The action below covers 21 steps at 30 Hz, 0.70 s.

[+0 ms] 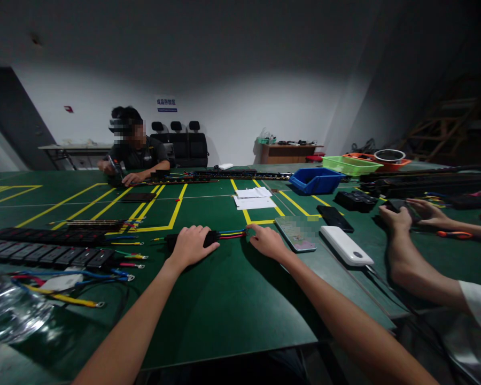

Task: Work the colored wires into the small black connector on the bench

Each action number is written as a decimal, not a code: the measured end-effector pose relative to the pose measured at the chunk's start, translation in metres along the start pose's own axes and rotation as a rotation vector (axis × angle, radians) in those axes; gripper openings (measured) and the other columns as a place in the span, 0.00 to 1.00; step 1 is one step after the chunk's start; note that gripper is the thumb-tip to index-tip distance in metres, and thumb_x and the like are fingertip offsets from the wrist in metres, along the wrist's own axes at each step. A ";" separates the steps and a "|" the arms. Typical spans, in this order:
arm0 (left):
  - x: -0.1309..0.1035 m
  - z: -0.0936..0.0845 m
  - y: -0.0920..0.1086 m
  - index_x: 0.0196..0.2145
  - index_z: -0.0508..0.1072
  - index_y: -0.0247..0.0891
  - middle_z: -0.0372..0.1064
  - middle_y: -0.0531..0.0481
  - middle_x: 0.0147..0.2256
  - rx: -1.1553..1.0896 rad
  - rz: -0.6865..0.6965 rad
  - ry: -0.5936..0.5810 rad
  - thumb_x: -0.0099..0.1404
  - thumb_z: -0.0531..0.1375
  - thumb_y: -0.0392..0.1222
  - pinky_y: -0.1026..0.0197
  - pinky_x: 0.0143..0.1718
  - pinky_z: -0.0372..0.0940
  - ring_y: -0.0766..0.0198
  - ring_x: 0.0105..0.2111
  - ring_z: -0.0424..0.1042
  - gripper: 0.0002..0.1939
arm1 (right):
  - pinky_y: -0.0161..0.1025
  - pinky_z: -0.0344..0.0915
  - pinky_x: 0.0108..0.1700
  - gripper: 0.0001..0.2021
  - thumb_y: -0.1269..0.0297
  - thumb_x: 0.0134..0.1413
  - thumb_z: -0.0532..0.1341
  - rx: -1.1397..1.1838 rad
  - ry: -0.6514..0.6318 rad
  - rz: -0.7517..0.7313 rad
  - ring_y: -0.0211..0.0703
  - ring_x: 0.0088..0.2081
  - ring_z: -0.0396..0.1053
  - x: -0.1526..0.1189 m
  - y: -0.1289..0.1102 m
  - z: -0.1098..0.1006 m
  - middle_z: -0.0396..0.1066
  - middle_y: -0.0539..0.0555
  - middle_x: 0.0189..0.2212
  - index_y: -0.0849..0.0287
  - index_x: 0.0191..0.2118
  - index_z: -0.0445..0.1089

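Observation:
My left hand [193, 245] lies over a small black block [171, 241] on the green table, its fingers wrapped round the top and far side. Blue, yellow and red wires [230, 233] run out of the block's right end, and a short yellow-green wire [157, 240] sticks out on the left. At the far end of the coloured wires is my right hand [265, 240], with the index finger and thumb closed on their tips. The exact contact there is small and partly hidden. A phone [295, 235] lies just right of that hand.
Black modules with wired lugs [56, 251] and clear plastic [12, 310] lie left. White paper [254, 199], a blue bin [316, 181], a black phone [335, 218] and a white power bank [346, 246] lie ahead and right. A co-worker's hands [401, 214] are right; another person [134, 147] sits opposite.

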<state>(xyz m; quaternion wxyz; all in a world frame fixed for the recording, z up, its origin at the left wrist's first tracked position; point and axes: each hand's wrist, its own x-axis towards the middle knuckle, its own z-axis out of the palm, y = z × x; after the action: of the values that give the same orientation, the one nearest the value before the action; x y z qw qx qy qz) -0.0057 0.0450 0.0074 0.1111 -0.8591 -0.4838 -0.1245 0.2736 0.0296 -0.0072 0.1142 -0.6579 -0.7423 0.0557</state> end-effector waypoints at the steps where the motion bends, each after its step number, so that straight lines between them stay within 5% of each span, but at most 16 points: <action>1: 0.000 0.000 0.000 0.49 0.74 0.39 0.75 0.41 0.43 0.001 0.000 -0.002 0.68 0.51 0.67 0.51 0.42 0.62 0.49 0.42 0.72 0.31 | 0.38 0.60 0.39 0.25 0.65 0.61 0.54 -0.001 -0.004 -0.005 0.52 0.44 0.75 0.000 0.001 0.001 0.77 0.57 0.44 0.49 0.64 0.63; 21: -0.001 -0.001 0.001 0.49 0.73 0.39 0.75 0.42 0.44 0.021 -0.003 0.006 0.68 0.53 0.66 0.51 0.42 0.61 0.50 0.43 0.72 0.28 | 0.37 0.59 0.37 0.20 0.64 0.61 0.55 -0.005 -0.008 -0.031 0.50 0.42 0.74 -0.001 -0.001 -0.001 0.77 0.56 0.42 0.50 0.57 0.70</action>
<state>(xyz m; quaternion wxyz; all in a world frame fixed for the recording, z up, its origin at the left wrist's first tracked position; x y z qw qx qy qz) -0.0048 0.0435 0.0080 0.1212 -0.8569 -0.4859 -0.1222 0.2727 0.0287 -0.0063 0.1102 -0.6465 -0.7529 0.0548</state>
